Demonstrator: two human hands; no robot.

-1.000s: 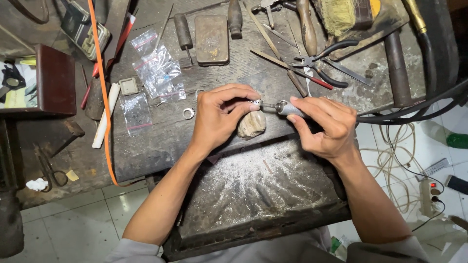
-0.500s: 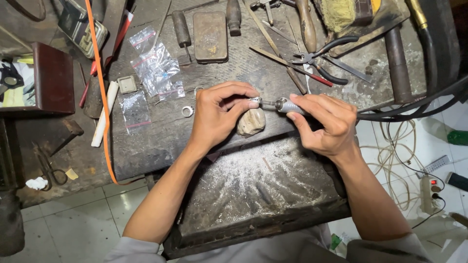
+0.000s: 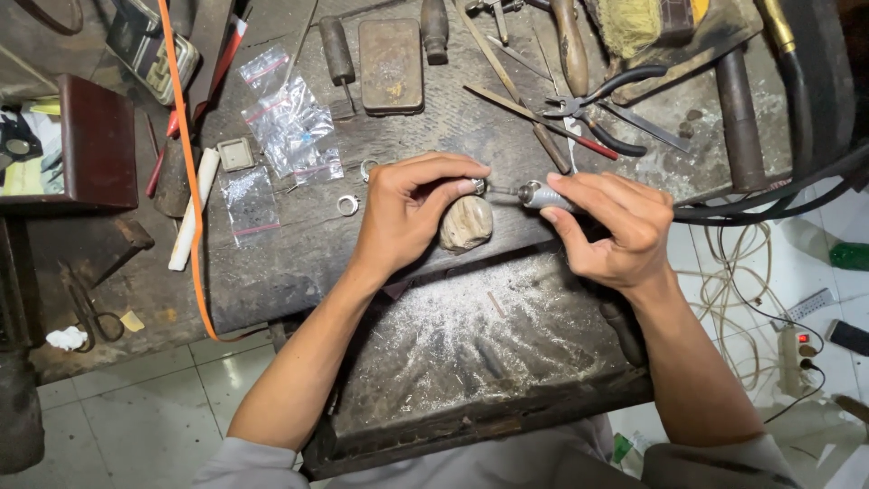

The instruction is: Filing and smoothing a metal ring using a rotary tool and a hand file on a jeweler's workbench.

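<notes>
Metal ring point(image 3: 477, 186), pinched in the left hand point(image 3: 407, 213) above the bench peg point(image 3: 466, 223) at the tabletop edge point(image 3: 272, 290), lay just left of the handpiece point(image 3: 543, 196), gripped by the right hand point(image 3: 615, 226), its long axis pointing leftward at it.

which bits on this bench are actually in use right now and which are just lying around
In use:
left hand, pinching a small metal piece
right hand, holding a rotary handpiece to that piece
worn bench peg under the work

Lying about:
black-handled pliers
small plastic bags
loose ring
flat metal tin
brush
</notes>
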